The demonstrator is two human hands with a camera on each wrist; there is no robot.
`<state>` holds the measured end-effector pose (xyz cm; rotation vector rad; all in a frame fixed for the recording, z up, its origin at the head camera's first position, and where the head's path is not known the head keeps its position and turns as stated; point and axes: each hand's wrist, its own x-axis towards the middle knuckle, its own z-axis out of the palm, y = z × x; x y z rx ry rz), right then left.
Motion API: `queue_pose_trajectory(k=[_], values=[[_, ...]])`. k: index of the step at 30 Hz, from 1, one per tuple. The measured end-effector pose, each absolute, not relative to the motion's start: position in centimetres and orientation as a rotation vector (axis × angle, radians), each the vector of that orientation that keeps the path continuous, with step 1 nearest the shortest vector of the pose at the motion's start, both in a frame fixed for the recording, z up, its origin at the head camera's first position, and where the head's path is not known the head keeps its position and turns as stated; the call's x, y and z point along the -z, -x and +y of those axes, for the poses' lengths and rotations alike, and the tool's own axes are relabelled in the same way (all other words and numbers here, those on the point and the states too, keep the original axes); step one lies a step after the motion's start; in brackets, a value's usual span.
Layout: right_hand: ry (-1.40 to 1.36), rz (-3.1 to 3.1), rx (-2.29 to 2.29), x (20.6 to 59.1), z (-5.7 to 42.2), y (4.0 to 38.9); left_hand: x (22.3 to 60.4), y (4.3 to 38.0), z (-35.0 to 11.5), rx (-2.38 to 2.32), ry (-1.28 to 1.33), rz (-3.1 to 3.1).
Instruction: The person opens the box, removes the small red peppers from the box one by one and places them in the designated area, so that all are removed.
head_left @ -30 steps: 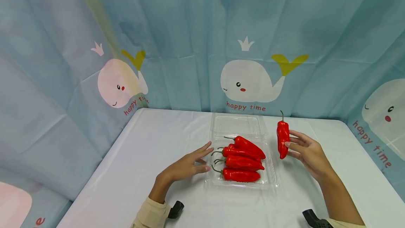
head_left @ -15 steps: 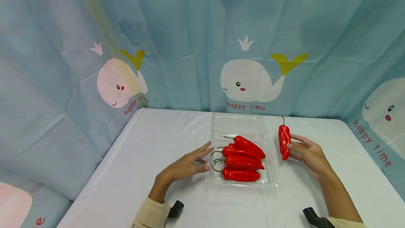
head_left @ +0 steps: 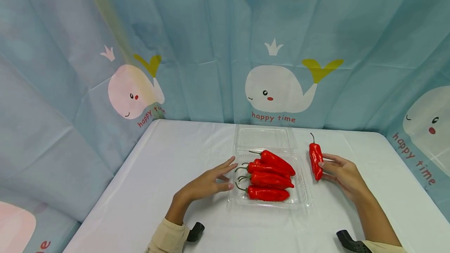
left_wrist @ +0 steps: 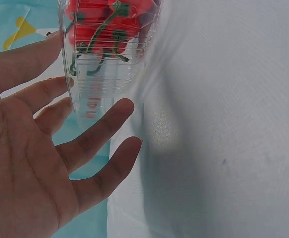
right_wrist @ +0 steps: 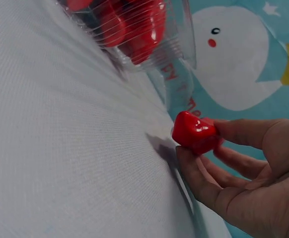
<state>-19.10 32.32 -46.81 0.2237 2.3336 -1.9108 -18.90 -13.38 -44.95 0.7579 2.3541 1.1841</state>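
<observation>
Between thumb and fingers, my right hand [head_left: 342, 173] pinches a red pepper [head_left: 315, 161] to the right of a clear plastic box. In the right wrist view the held pepper [right_wrist: 196, 133] is seen end-on, close to the white cloth. Several red peppers [head_left: 268, 180] with green stems lie side by side in the box [head_left: 299, 196], stems toward the left. My left hand [head_left: 207, 182] is at the box's left side with fingers spread and holds nothing. In the left wrist view its fingertips are by the box wall [left_wrist: 105, 74]; whether they all touch it I cannot tell.
The box's clear lid [head_left: 265, 139] is folded back flat behind it. A white cloth [head_left: 168, 155] covers the table. A blue curtain [head_left: 204, 50] with printed whales hangs along the back and sides.
My right hand has moved down slightly toward the table with the pepper, and the pepper has tilted a little. My left hand and the box have stayed in place.
</observation>
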Motion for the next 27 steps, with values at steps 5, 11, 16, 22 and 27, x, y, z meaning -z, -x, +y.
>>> queue_pose_trajectory(k=[5,11,16,22,27], values=[[-0.242,2.354,1.872,47.16,32.19,19.17,44.92,18.85,-13.40,-1.184,-0.754,2.350],[-0.257,2.391,1.809,47.50,32.18,19.20,44.95,18.97,-13.37,-1.174,-0.765,2.355],[-0.270,2.426,1.758,47.50,32.17,19.17,45.04,19.02,-13.38,-1.166,-0.748,2.359],[-0.298,2.476,1.679,47.09,32.01,19.06,45.02,18.97,-13.46,-1.169,-0.764,2.361],[-0.298,2.514,1.637,46.88,32.09,18.93,45.03,18.96,-13.45,-1.169,-0.766,2.360]])
